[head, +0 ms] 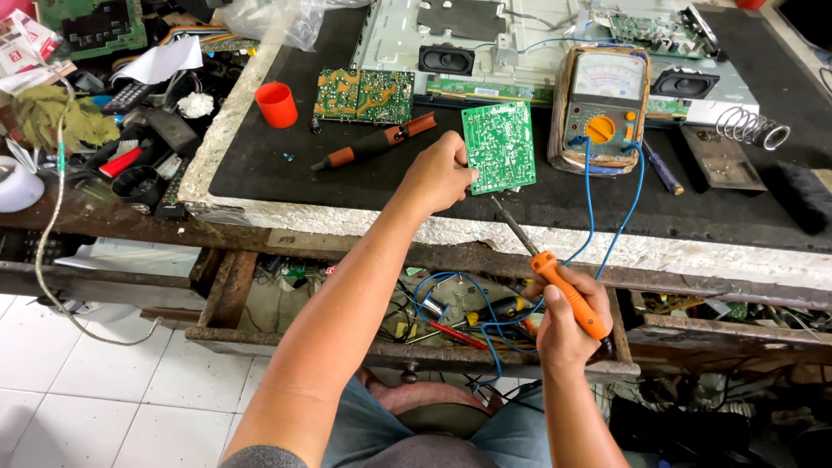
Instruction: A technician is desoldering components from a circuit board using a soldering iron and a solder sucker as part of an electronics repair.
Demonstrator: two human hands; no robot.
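The black work mat [347,186] filled the upper middle of the frame, on a worn bench with an open drawer [451,321] of wires and tools below it at center bottom. A metal chassis [520,43] with 2 speakers lay along the top edge. An analog multimeter [602,104] sat right of center, blue leads trailing down toward the drawer.

The green circuit board [499,146] lay flat on the mat at center, its long axis running roughly top to bottom of the frame with a slight tilt. The left hand [440,173] was closed on the board's lower left edge, fingers curled around it; thumb placement could not be told.

The right hand [568,325] was wrapped fully shut around the orange soldering iron [568,295] in the lower right of center. The iron's long axis ran diagonally, handle at lower right, metal tip [501,206] pointing up-left. The tip sat just below the board's bottom edge, near it; contact could not be told. So the board lay up and left from the right grip, along the iron's own axis, and the left hand was the nearer one, already touching the board.

Smaller items: a second circuit board [364,95], a brown-handled tool [373,143], a red cup [276,104] at upper left of the mat, and a coiled iron stand [750,126] at the right.
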